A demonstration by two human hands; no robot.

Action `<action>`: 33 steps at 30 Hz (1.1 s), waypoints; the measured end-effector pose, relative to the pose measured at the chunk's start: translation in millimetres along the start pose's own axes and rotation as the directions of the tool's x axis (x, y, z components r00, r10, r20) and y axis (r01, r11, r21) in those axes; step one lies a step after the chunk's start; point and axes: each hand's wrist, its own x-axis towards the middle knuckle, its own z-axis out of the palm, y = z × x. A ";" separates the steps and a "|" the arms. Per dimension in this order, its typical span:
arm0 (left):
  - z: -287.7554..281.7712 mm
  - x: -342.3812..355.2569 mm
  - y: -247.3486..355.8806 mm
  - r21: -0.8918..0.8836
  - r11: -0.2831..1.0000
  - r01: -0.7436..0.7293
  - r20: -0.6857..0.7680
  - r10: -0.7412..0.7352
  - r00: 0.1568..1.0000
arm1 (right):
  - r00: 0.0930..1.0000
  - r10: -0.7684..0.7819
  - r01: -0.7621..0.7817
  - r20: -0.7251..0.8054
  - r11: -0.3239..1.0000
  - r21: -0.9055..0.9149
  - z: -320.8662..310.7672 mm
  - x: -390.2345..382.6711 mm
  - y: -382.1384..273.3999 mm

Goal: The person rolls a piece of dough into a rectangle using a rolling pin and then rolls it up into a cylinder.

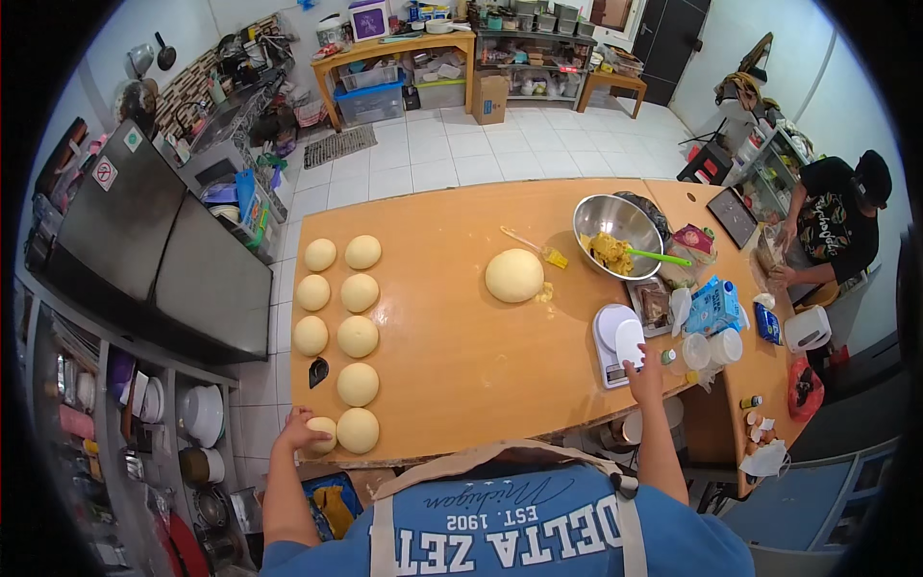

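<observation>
My left hand [300, 430] is at the near left corner of the wooden table, its fingers curved around the side of a small dough ball [323, 435]. Another dough ball [358, 431] sits just right of it, the nearest in two columns of several smooth, pale balls. At the right, my right hand [643, 372] has its fingers closed at the lower end of a flat white scraper-like piece [630, 338]. This piece overlaps a white kitchen scale [610, 372]. A large dough mound [514, 276] rests mid-table, beside a brush [555, 257] with yellow bristles.
Beyond the scale stands a steel bowl [598, 213] with yellow filling and a green-handled spatula [663, 256]. A blue carton [713, 306] and plastic tubs [725, 346] crowd the right side. A co-worker [836, 216] handles a bag there. A dark fridge [159, 240] stands left.
</observation>
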 end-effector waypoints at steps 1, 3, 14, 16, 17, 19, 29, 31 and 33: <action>-0.3 -3.9 2.0 -0.023 1.000 -0.003 -0.033 0.002 0.999 | 0.999 -0.043 0.043 0.007 0.999 0.002 5.1 0.7 -4.2; 3.0 -9.7 6.2 -0.040 0.999 -0.005 -0.059 0.002 0.998 | 0.997 -0.077 0.077 0.016 0.997 0.003 15.4 1.4 -8.4; 14.3 25.6 139.5 -0.478 0.725 -0.496 -0.742 -0.031 0.670 | 0.825 -0.162 0.064 0.541 0.979 0.195 125.1 112.3 -78.2; 33.3 39.2 197.4 -0.495 0.638 -0.590 -0.680 0.138 0.720 | 0.809 -0.209 0.052 0.549 0.956 0.288 153.4 151.1 -92.9; 41.4 44.1 237.6 -0.477 0.710 -0.518 -0.586 0.182 0.789 | 0.808 -0.207 0.051 0.552 0.957 0.285 166.9 172.0 -90.4; 60.7 64.0 303.0 -0.521 0.720 -0.459 -0.400 0.269 0.876 | 0.814 -0.135 -0.097 0.565 0.927 0.362 192.5 211.3 -88.3; 92.9 138.1 486.1 -0.932 0.329 -0.152 -0.120 0.117 0.986 | 0.753 -0.171 0.128 0.636 0.985 0.113 206.3 256.6 -164.7; 95.1 151.7 503.2 -0.968 0.214 -0.132 -0.112 0.105 0.988 | 0.552 -0.026 -0.387 0.834 0.877 0.283 197.8 259.7 -169.2; 89.1 152.2 519.8 -0.998 -0.066 -0.003 0.002 -0.065 0.998 | 0.447 -0.009 -0.460 0.895 0.856 0.238 186.3 262.5 -174.6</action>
